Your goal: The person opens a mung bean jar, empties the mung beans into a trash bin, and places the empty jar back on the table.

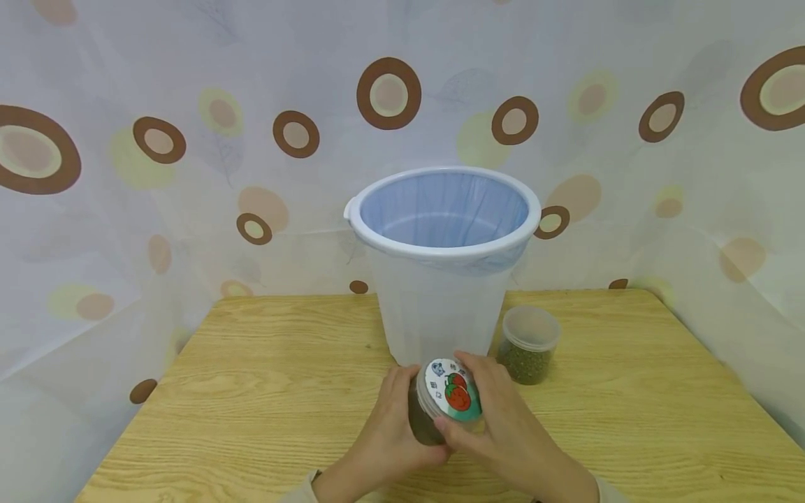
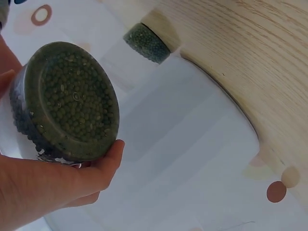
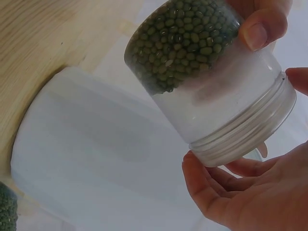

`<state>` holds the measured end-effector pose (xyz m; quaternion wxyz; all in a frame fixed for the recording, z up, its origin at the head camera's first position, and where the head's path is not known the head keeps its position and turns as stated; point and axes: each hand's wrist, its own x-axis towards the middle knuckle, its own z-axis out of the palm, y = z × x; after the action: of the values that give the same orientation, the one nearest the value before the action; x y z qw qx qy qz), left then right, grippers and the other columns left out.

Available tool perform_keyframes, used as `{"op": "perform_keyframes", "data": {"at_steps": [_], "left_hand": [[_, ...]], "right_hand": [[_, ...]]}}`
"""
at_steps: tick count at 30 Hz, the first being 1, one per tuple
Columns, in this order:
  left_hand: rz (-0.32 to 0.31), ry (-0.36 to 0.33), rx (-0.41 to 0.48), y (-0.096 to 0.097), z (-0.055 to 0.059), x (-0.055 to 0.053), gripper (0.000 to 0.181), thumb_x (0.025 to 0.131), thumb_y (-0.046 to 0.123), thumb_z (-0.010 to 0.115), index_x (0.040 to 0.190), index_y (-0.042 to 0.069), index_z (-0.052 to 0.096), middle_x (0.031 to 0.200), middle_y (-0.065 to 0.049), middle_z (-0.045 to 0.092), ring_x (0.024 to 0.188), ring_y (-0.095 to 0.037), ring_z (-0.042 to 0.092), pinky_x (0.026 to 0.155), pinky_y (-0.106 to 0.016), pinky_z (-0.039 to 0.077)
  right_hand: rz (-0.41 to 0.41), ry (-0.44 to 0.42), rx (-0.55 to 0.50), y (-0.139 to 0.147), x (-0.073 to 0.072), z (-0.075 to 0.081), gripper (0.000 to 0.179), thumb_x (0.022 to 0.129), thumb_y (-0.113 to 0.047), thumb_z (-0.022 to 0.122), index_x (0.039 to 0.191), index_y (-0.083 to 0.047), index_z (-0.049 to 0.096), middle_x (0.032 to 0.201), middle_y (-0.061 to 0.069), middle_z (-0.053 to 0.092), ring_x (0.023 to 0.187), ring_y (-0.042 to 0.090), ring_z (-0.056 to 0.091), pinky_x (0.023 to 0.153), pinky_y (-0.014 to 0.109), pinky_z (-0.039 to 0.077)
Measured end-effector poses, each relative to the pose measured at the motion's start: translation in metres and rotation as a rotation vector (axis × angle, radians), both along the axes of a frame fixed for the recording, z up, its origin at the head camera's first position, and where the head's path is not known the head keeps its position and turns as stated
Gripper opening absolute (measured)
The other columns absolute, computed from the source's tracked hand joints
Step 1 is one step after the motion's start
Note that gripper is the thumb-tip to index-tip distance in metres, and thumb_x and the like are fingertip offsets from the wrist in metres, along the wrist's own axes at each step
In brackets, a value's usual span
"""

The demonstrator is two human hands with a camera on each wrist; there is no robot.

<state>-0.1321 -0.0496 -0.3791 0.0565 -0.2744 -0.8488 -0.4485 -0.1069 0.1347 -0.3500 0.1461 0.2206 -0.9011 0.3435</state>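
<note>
While the left hand curls round the bean jar, the right hand grips its lid

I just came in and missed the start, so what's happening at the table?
A person is holding a jar of green beans up off the table. The left hand grips its body, while the right hand holds the tomato-pictured lid, which is on the jar. A second jar stands on the table beside a pale bin.
</note>
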Motion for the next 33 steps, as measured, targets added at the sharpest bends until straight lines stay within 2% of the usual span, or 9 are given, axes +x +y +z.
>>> {"op": "perform_keyframes", "data": {"at_steps": [11,14,17,20,27,30,33], "left_hand": [[-0.049,-0.023,0.038,-0.004,-0.003,-0.002,0.081,0.065,0.022,0.084,0.131,0.007,0.038,0.117,0.004,0.041,0.109,-0.016,0.042,0.090,-0.031,0.046],[-0.039,-0.020,0.041,-0.004,-0.003,-0.001,0.082,0.065,0.023,0.084,0.131,0.007,0.038,0.119,0.004,0.041,0.109,-0.016,0.042,0.090,-0.033,0.045],[-0.010,0.001,0.051,-0.003,-0.002,0.001,0.083,0.065,0.023,0.086,0.130,0.007,0.039,0.119,0.003,0.042,0.108,-0.016,0.044,0.090,-0.034,0.046],[0.031,0.065,0.052,0.001,-0.002,0.002,0.084,0.062,0.024,0.088,0.128,0.007,0.040,0.117,0.002,0.043,0.105,-0.015,0.045,0.088,-0.033,0.047],[0.163,0.357,-0.082,0.009,-0.008,0.001,0.088,0.054,0.028,0.091,0.124,0.003,0.043,0.114,-0.005,0.047,0.105,-0.016,0.044,0.087,-0.033,0.047],[0.203,0.412,-0.126,0.010,-0.009,0.000,0.088,0.053,0.031,0.091,0.123,0.003,0.044,0.113,-0.005,0.048,0.105,-0.018,0.045,0.088,-0.036,0.047],[0.212,0.423,-0.152,0.012,-0.009,0.000,0.090,0.053,0.032,0.091,0.123,0.003,0.044,0.114,-0.006,0.048,0.105,-0.019,0.046,0.088,-0.037,0.047]], "right_hand": [[0.058,0.057,0.012,0.002,-0.002,-0.003,0.065,0.086,-0.034,0.070,0.138,-0.009,0.038,0.133,-0.002,0.045,0.115,0.011,0.046,0.091,0.037,0.049],[0.021,0.038,0.006,0.001,-0.001,-0.003,0.069,0.086,-0.041,0.070,0.138,-0.008,0.039,0.131,-0.001,0.047,0.113,0.012,0.047,0.089,0.038,0.050],[-0.053,-0.007,-0.016,-0.002,0.000,-0.002,0.073,0.085,-0.048,0.068,0.138,-0.007,0.040,0.128,0.000,0.049,0.109,0.013,0.049,0.087,0.039,0.050],[-0.116,-0.045,-0.040,-0.005,0.002,0.000,0.072,0.087,-0.048,0.067,0.138,-0.003,0.041,0.128,0.005,0.050,0.108,0.017,0.050,0.085,0.041,0.049],[-0.203,-0.131,-0.043,-0.012,0.004,0.005,0.076,0.087,-0.052,0.064,0.138,0.000,0.043,0.125,0.010,0.053,0.105,0.021,0.051,0.082,0.039,0.048],[-0.221,-0.158,-0.030,-0.014,0.003,0.007,0.080,0.085,-0.056,0.063,0.138,0.001,0.043,0.125,0.011,0.054,0.106,0.024,0.051,0.082,0.039,0.048],[-0.234,-0.167,-0.013,-0.015,0.002,0.007,0.083,0.084,-0.058,0.064,0.138,0.002,0.042,0.124,0.012,0.054,0.105,0.026,0.052,0.081,0.038,0.048]]}}
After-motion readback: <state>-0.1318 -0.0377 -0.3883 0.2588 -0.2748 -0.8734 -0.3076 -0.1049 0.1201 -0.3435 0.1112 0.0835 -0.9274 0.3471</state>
